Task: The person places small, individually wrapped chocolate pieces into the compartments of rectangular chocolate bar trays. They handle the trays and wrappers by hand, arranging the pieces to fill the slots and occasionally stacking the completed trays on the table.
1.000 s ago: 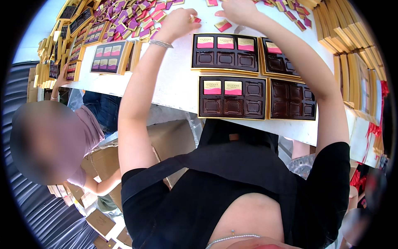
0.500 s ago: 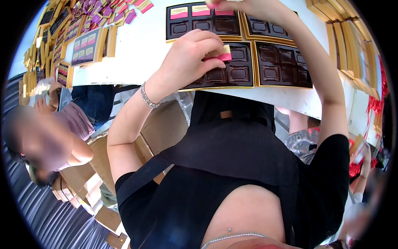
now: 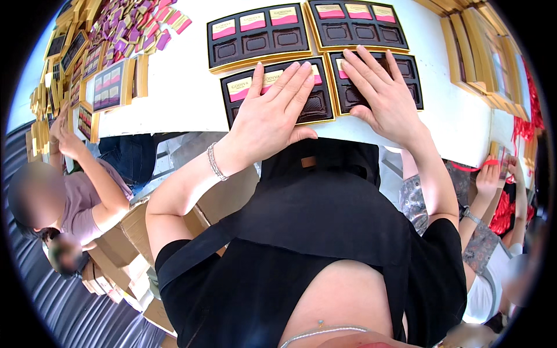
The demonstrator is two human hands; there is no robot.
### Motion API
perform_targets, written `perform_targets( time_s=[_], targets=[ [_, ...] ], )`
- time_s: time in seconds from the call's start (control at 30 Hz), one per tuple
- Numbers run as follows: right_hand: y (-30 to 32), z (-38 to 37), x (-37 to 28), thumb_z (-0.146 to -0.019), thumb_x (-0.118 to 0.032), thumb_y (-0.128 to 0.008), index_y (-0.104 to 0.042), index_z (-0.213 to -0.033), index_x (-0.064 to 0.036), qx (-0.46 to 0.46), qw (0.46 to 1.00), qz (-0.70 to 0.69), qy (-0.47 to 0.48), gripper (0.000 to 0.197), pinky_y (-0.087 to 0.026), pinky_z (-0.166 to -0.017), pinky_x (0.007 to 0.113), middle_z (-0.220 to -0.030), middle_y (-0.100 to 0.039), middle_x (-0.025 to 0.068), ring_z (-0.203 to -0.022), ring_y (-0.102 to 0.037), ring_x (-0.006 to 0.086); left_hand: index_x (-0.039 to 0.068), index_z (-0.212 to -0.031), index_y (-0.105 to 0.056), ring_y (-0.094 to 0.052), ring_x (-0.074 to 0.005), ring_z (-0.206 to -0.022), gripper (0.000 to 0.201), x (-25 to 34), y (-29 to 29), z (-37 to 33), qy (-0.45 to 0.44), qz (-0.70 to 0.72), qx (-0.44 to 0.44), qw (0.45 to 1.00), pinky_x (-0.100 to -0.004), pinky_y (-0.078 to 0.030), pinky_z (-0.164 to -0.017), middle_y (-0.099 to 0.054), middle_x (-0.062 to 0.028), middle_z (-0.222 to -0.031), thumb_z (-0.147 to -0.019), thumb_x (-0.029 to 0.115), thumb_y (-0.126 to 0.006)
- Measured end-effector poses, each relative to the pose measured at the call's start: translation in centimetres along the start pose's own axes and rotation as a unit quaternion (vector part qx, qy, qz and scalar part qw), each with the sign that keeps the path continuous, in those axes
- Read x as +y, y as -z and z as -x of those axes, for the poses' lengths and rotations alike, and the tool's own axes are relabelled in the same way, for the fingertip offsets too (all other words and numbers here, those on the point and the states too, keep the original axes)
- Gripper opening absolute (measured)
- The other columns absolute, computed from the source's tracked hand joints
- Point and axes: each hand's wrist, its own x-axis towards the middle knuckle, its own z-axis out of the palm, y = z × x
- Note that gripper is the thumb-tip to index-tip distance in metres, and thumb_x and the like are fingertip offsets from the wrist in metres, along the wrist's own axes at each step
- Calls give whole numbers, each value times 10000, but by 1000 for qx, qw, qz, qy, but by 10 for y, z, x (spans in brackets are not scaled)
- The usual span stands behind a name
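Gold-edged boxes with dark brown moulded trays stand in two rows before me. My left hand (image 3: 268, 113) lies flat, fingers stretched, over the near left box (image 3: 325, 104). Pink-and-gold wrapped chocolates (image 3: 239, 89) show in its far row, partly under my fingers. Over the near right box (image 3: 411, 87), my right hand (image 3: 383, 95) is spread and holds nothing. One wrapped chocolate (image 3: 342, 68) peeks out beside its fingertips; whatever else is under the hand is hidden. Behind, the far left box (image 3: 258, 52) and far right box (image 3: 360, 43) each carry three wrapped chocolates above bare hollows.
A heap of loose wrapped pieces (image 3: 136, 26) lies at the far left of the white table (image 3: 180, 69). Filled boxes (image 3: 110, 84) and gold stacks stand near it. More stacked boxes (image 3: 481, 58) line the right. One person (image 3: 87, 197) works at left; others are at right.
My left hand has let go of a wrapped chocolate and flattened out. My right hand has come back from the far boxes to the near right one, where a wrapped chocolate now shows.
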Motion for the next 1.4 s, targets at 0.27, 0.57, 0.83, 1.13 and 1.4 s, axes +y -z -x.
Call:
perform_targets(
  time_s=[0.27, 0.57, 0.83, 1.13, 1.4],
  targets=[
    [7, -1, 2, -873, -709, -406, -310, -1511, -19, -78, 997, -12, 20, 945, -109, -1206, 532, -1587, -293, 137, -1492, -227, 287, 13, -1462, -401, -321, -284, -1458, 944, -7, -4, 5, -15, 42, -2, 999, -585, -180, -1177, -385, -167, -1535, -771, 583, -699],
    [46, -125, 5, -909, -71, -619, -628, -1206, -12, 104, 956, -269, 46, 303, -507, -925, 386, -1219, -652, 155, -1090, -641, 333, 60, -1259, -643, -612, -274, -1197, 383, -230, 27, 29, 156, -207, 222, 940, -367, -502, -992, -634, -114, -1303, -881, 2, -623],
    [-61, -335, -15, -772, -83, -741, -668, -1098, -25, 19, 962, -196, 187, 339, -503, -894, 409, -1046, -666, 139, -1021, -639, 312, 88, -1183, -662, -616, -301, -1065, 356, -250, 6, -10, 171, 12, 139, 975, -406, -490, -931, -678, -80, -1177, -832, 115, -712],
    [-66, -325, 33, -868, -97, -666, -653, -1190, -65, 28, 979, -181, 94, 323, -491, -938, 391, -1195, -639, 111, -1105, -609, 276, 84, -1125, -700, -658, -281, -904, 291, -268, 0, -28, 191, -41, 190, 962, -382, -530, -800, -697, -128, -1053, -867, 218, -720],
    [-60, -307, 48, -868, -44, -640, -612, -1314, -135, -68, 981, -34, 181, 456, -480, -1012, 386, -1355, -570, 60, -1251, -513, 244, 90, -1178, -685, -684, -289, -881, 306, -268, -3, -25, 281, 8, 216, 935, -373, -540, -806, -701, -132, -1111, -890, 193, -675]
  ],
)
